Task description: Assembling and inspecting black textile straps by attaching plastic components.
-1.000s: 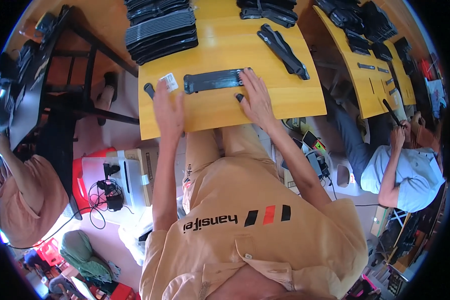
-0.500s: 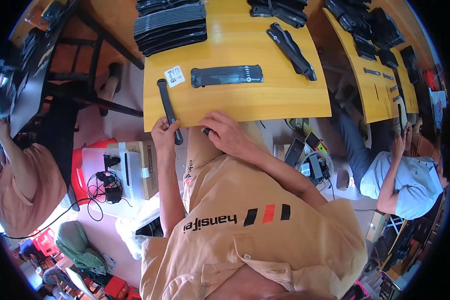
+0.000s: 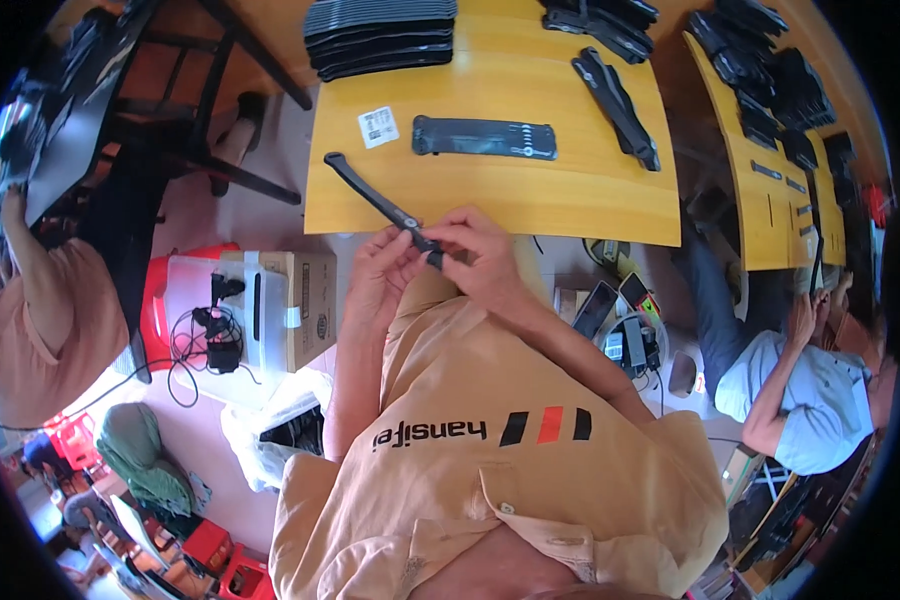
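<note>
A long narrow black strap (image 3: 365, 187) slants from the yellow table (image 3: 370, 210) over its near edge to my hands. My left hand (image 3: 382, 270) is closed on the lower part of the strap. Beside it, my right hand (image 3: 480, 255) pinches the strap's near end, where a short black piece shows between the fingers; whether that piece is separate I cannot tell. Past my hands, a flat black strap pack (image 3: 485, 138) lies crosswise on the table. A white printed label (image 3: 378, 127) lies to its left.
A tall stack of black straps (image 3: 380, 45) stands at the far left of the table, and a loose bundle (image 3: 617, 108) lies at the right. Two people work at neighbouring tables. A clear plastic box (image 3: 185, 290) with cables stands low at my left.
My right hand has come over to the strap's near end beside my left hand. The strap has swung from nearly upright to a slant. The whole view has shifted slightly.
</note>
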Demonstrator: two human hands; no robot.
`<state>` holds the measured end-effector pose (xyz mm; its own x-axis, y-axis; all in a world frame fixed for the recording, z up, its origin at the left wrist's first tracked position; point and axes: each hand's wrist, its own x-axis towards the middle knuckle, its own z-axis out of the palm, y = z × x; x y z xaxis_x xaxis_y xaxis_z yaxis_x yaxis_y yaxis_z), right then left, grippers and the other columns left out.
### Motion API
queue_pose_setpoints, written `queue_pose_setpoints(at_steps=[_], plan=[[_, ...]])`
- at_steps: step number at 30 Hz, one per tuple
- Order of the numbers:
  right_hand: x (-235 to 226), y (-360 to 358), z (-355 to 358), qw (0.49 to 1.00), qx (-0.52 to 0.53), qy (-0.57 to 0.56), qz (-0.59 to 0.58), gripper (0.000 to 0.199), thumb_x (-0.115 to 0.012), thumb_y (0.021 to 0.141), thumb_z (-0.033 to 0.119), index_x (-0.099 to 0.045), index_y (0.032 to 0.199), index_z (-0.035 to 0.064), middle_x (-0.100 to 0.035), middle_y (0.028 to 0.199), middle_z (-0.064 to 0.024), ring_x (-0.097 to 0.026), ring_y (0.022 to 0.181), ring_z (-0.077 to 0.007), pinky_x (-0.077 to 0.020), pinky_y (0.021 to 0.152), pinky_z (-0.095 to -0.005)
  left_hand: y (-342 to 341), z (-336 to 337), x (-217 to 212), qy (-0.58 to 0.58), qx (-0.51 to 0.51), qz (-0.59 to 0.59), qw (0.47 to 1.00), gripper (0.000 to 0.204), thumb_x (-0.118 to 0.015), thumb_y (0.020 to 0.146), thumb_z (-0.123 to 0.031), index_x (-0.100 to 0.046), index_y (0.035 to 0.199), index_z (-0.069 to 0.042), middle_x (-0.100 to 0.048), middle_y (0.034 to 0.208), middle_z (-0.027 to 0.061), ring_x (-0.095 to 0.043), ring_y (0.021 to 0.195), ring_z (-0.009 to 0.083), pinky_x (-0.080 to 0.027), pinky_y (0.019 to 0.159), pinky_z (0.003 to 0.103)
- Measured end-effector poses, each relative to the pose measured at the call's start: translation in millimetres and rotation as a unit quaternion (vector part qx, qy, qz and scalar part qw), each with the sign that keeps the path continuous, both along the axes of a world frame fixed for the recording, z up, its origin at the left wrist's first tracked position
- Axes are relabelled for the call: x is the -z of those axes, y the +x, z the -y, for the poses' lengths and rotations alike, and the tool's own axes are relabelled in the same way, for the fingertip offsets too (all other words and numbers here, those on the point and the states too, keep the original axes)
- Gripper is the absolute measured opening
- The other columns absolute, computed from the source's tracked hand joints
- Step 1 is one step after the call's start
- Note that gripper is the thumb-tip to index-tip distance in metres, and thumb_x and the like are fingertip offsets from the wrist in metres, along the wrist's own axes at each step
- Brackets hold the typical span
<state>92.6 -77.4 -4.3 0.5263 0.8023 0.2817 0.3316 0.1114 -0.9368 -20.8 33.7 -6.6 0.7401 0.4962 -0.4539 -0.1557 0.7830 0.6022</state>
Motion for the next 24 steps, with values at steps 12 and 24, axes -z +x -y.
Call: queue_pose_setpoints(at_steps=[12, 24], plan=[[-25, 18, 14, 0.999, -0.039, -0.013, 0.008, 0.028, -0.052, 0.065, -0.009, -0.064, 0.09, -0.0019, -0.061, 0.081, -0.0134, -0.061, 0.073, -0.0214, -0.0476, 0.064, -0.0262, 8, 10, -23, 0.111, 0.02, -0.039, 0.993, 0.019, -0.054, 0.087, -0.015, -0.053, 0.097, 0.002, -0.065, 0.087, 0.0145, -0.065, 0.073, 0.0178, -0.055, 0.063, 0.023], [-31, 22, 12, 0.993, -0.046, -0.017, 0.112, 0.02, -0.058, 0.068, -0.006, -0.061, 0.087, -0.0026, -0.059, 0.078, -0.0124, -0.06, 0.064, -0.0229, -0.0485, 0.055, -0.028, 14, 20, -28, 0.209, -0.025, -0.084, 0.974, 0.022, -0.061, 0.082, -0.01, -0.053, 0.096, 0.005, -0.062, 0.082, 0.0107, -0.062, 0.066, 0.0136, -0.052, 0.059, 0.022]])
